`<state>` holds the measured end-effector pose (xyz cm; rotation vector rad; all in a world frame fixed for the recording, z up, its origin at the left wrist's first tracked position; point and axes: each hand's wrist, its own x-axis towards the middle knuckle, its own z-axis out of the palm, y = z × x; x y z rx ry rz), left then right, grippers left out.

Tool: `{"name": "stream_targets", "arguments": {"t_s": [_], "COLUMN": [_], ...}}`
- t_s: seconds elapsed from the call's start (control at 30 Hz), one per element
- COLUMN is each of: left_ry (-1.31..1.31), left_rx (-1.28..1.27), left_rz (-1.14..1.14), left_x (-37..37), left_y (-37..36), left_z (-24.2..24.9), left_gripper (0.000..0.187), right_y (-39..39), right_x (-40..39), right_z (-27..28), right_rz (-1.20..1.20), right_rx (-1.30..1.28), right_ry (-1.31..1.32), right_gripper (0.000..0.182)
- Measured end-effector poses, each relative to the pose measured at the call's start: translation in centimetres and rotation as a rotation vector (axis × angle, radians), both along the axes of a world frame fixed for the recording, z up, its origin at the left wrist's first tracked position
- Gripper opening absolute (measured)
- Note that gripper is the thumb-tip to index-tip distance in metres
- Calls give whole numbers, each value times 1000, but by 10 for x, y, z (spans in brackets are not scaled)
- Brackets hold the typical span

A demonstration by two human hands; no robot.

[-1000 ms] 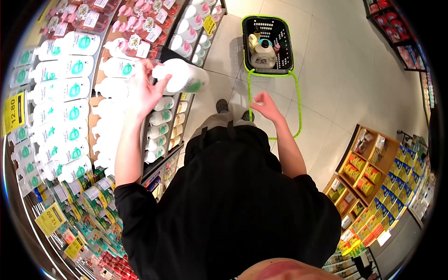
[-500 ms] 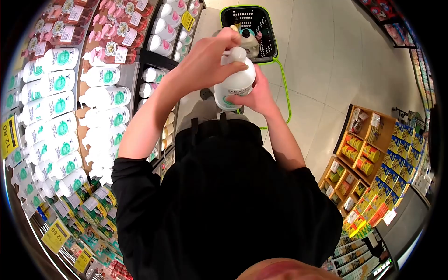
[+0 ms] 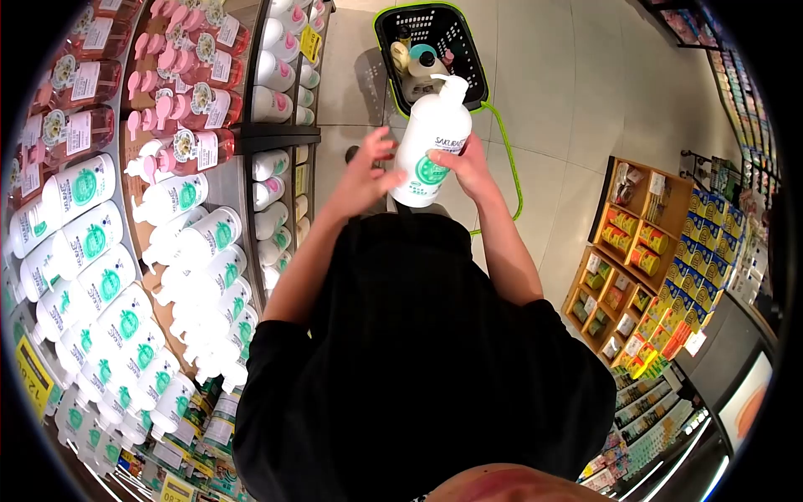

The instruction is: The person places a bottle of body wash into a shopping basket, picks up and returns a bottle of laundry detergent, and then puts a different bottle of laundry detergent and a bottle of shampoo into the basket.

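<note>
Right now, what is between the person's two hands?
In the head view, a white pump bottle with a green round logo sits between the left hand and the right hand. Both hands touch it, holding it above the black shopping basket.

We cannot read the small print on the pump bottle [image 3: 431, 138], and its lower sides sit hidden under our hands [image 3: 364, 180].
</note>
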<state>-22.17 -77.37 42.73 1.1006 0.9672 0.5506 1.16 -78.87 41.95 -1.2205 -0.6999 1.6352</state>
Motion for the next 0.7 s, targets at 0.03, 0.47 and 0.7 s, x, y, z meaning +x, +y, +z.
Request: {"name": "stream_targets", "arguments": {"t_s": [0.03,0.47,0.7], "left_ry": [4,-370,-891], "left_rx": [14,-178,-622], "left_rz": [2,-29,-244], "left_x": [7,-66,-54], "left_y": [0,121,127], "left_z": [6,-29,-39], "left_gripper": [91,82,94], "right_y": [15,122,166], "right_x": [-11,-63,-69], "right_z": [6,17,49], "right_rz": [17,9,346], "right_rx": [-19,-94,20], "right_ry": [-35,-25,282], "right_gripper": [71,38,103]}}
